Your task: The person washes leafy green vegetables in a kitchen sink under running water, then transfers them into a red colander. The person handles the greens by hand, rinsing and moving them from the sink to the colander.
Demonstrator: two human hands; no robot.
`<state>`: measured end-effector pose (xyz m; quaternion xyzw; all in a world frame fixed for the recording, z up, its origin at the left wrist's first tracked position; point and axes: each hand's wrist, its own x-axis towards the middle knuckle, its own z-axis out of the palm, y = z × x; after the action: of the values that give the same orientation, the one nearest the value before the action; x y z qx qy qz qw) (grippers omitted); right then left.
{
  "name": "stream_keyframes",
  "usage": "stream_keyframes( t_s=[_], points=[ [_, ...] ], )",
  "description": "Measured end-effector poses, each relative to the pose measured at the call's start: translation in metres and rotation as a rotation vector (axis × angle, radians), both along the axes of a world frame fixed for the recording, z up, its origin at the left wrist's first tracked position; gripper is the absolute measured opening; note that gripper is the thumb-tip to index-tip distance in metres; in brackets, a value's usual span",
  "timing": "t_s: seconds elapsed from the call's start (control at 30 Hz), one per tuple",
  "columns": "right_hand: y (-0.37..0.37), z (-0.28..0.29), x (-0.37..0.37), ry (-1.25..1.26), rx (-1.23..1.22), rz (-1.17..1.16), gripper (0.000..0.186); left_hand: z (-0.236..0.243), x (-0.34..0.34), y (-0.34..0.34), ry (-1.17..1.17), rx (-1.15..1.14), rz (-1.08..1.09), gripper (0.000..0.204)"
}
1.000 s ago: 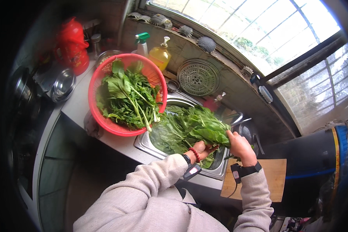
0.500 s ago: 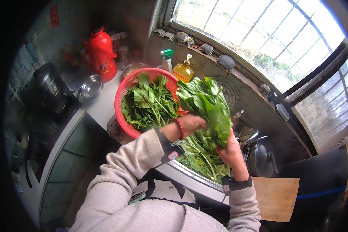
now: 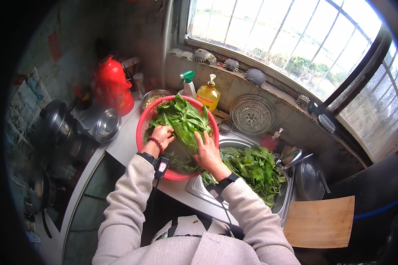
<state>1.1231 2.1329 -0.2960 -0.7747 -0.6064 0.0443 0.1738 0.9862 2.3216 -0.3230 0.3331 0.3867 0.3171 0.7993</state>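
Observation:
A bunch of broad leafy greens [image 3: 183,121] lies heaped in a red plastic colander [image 3: 141,141], over darker greens. My left hand [image 3: 164,136], with a red bead bracelet at the wrist, has its fingers curled on the near left side of the bunch. On the right, my right hand [image 3: 208,153] rests against the leaves with its fingers spread. More leafy greens [image 3: 256,170] fill the metal sink [image 3: 290,194] to the right of the colander. Leaves hide some of my left fingertips.
Behind the colander stand a yellow pump bottle [image 3: 208,95] and a green-topped spray bottle [image 3: 188,84]. A red thermos [image 3: 113,84] and metal bowls [image 3: 107,125] sit at left. The faucet [image 3: 292,159] rises at the sink's right, near a wooden board [image 3: 320,222].
Both hands have moved left, from above the sink to the colander. The bunch they held up now lies in it, and my right hand's fingers have spread.

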Motion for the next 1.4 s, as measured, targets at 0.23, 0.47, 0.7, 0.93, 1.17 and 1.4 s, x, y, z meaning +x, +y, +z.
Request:
stream_keyframes(
  t_s=[0.23, 0.47, 0.7, 0.93, 1.17, 1.4],
  points=[
    [-0.014, 0.019, 0.006, 0.06, -0.053, 0.113, 0.067, 0.03, 0.01, -0.023, 0.139, 0.145, 0.148, 0.052],
    [-0.11, 0.014, 0.085, 0.414, 0.336, 0.054, 0.026, 0.04, -0.002, -0.063, 0.122, 0.529, 0.366, 0.075],
    [-0.211, -0.06, 0.117, 0.502, -0.02, -0.103, 0.029, 0.033, 0.02, -0.14, 0.858, 1.793, -0.416, 0.082],
    [-0.248, -0.106, 0.124, 0.603, -0.186, -0.03, 0.031, -0.006, 0.061, -0.151, 1.18, 1.784, -0.651, 0.088],
    [-0.257, -0.134, 0.143, 0.427, -0.337, -0.029, 0.05, 0.003, 0.075, -0.177, 1.181, 1.73, -0.429, 0.084],
    [-0.228, -0.179, 0.126, 0.142, -0.717, 0.152, 0.075, -0.014, 0.082, -0.255, 0.403, 1.869, -0.651, 0.042]
  ],
)
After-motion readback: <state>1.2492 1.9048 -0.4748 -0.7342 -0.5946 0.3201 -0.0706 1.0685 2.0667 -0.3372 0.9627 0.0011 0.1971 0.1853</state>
